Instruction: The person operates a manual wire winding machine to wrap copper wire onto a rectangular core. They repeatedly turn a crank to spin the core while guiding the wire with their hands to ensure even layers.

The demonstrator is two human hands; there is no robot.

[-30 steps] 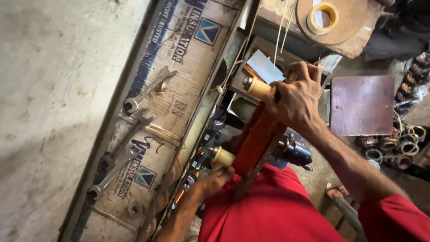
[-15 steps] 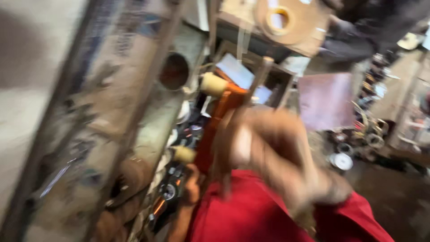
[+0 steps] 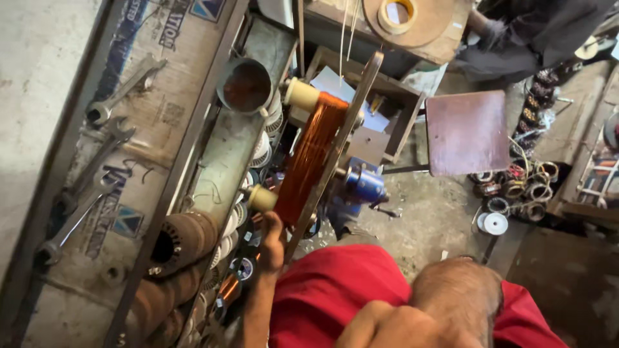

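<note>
From the head view, your left hand (image 3: 272,241) is closed on the lower edge of the copper wire coil (image 3: 309,158) on its winding former (image 3: 351,122) beside the workbench (image 3: 161,116), steadying mid-winding, while your right hand (image 3: 412,319) is near the camera, its grip indiscernible, and needs to return to the former.

You are pulling your right hand (image 3: 412,319) off the copper wire coil (image 3: 308,158) toward your lap, baring the winding, while your left hand (image 3: 271,241) is sliding under its lower end.
</note>
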